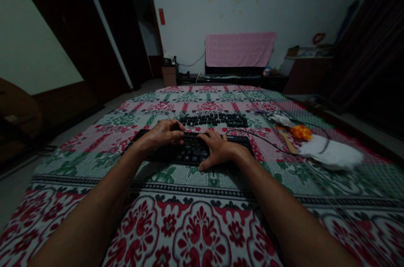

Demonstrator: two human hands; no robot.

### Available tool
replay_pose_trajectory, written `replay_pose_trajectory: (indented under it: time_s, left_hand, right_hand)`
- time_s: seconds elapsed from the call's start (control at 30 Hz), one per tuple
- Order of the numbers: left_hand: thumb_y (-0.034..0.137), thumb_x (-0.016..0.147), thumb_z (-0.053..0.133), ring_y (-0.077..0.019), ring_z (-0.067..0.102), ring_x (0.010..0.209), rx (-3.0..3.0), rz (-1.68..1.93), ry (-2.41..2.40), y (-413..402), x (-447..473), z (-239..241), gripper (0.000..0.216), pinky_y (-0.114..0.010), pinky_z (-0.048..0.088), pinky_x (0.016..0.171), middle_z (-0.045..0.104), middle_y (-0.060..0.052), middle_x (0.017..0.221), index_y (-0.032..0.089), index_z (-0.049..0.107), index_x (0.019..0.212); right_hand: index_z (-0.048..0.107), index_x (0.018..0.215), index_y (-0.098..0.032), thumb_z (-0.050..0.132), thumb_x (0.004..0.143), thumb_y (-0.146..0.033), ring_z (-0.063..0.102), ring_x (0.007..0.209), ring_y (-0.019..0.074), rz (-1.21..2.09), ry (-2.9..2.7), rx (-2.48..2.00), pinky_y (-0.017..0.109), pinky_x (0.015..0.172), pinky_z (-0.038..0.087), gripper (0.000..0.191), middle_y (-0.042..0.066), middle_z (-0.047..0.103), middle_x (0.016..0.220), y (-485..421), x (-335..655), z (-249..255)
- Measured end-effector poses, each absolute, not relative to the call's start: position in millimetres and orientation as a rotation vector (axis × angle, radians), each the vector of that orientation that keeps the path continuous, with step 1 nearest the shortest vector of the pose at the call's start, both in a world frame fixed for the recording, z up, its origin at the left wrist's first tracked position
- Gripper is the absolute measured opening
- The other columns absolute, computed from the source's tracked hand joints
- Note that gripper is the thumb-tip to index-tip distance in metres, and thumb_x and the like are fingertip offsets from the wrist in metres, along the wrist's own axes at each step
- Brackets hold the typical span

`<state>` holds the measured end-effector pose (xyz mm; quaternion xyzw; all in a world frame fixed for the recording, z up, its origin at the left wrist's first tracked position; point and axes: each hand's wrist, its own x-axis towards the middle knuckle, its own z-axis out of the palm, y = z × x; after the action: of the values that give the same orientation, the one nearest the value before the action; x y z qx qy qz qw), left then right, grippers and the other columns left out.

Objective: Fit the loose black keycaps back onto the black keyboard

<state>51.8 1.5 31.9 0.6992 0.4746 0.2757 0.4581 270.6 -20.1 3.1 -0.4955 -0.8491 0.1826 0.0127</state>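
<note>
A black keyboard [192, 151] lies on the flowered bed cover [195, 225] in front of me. My left hand [162, 133] rests on its upper left part, fingers curled and pinched together at the top row; what they hold is too small and dark to name. Over the keys on the right side lies my right hand [219, 149], fingers spread loosely and thumb pointing toward me. Just beyond the keyboard sits a dark patch of several loose black keycaps [214, 120].
A black cable [267, 139] runs from the keyboard to the right. There lie a white cloth [331, 154], an orange object [301, 132] and a wooden stick [286, 140]. A pink towel [240, 49] covers a low cabinet at the far wall.
</note>
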Motion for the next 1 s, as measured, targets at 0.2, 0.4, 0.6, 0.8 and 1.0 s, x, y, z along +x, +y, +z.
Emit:
replay_pose_trajectory:
  time_s: [0.2, 0.4, 0.6, 0.8, 1.0]
  left_hand:
    - [0.027, 0.065, 0.064, -0.0132, 0.060, 0.056, 1.716, 0.587, 1.139, 1.6, 51.3, 25.3, 0.034, -0.022, 0.043, 0.054, 0.067, -0.001, 0.065, 0.015, 0.050, 0.093]
    - [0.026, 0.065, 0.064, -0.0146, 0.063, 0.061, 1.715, 0.590, 1.136, 2.5, 53.1, 19.7, 0.033, -0.022, 0.044, 0.054, 0.066, -0.001, 0.066, 0.016, 0.050, 0.093]
    - [0.032, 0.066, 0.064, -0.0148, 0.062, 0.059, 1.773, 0.685, 1.192, 8.9, 45.0, 24.3, 0.033, -0.023, 0.044, 0.053, 0.068, -0.003, 0.066, 0.014, 0.054, 0.092]
    - [0.032, 0.069, 0.061, -0.0136, 0.062, 0.057, 1.843, 0.770, 1.149, 15.1, 38.3, 17.5, 0.027, -0.021, 0.043, 0.051, 0.065, -0.002, 0.065, 0.015, 0.054, 0.088]
    - [0.034, 0.069, 0.062, -0.0132, 0.062, 0.056, 1.851, 0.870, 1.139, 18.7, 34.3, 14.1, 0.025, -0.021, 0.043, 0.049, 0.064, -0.001, 0.064, 0.015, 0.054, 0.084]
  right_hand:
    - [0.022, 0.139, -0.029, 0.070, 0.044, -0.065, 0.009, 0.131, 0.0378, 0.592, -2.646, -1.566, 0.058, 0.104, 0.008, 0.112, 0.011, 0.018, 0.142, -22.2, 269.5, 6.5]
    - [0.021, 0.139, -0.029, 0.070, 0.043, -0.065, 0.007, 0.132, 0.0378, 0.610, -2.645, -1.578, 0.060, 0.103, 0.007, 0.114, 0.011, 0.016, 0.143, -21.9, 269.2, 7.2]
    - [0.022, 0.140, -0.027, 0.070, 0.042, -0.067, 0.004, 0.133, 0.0382, 0.623, -2.645, -1.564, 0.059, 0.105, 0.005, 0.116, 0.011, 0.015, 0.144, -20.3, 271.6, 5.5]
    - [0.020, 0.141, -0.027, 0.069, 0.046, -0.067, 0.004, 0.135, 0.0348, 0.604, -2.687, -1.532, 0.055, 0.107, 0.005, 0.114, 0.011, 0.009, 0.147, -18.7, 274.6, 3.1]
    - [0.022, 0.140, -0.026, 0.073, 0.043, -0.061, 0.011, 0.134, 0.0332, 0.545, -2.691, -1.535, 0.051, 0.108, 0.013, 0.115, 0.011, 0.014, 0.145, -19.0, 275.3, 5.7]
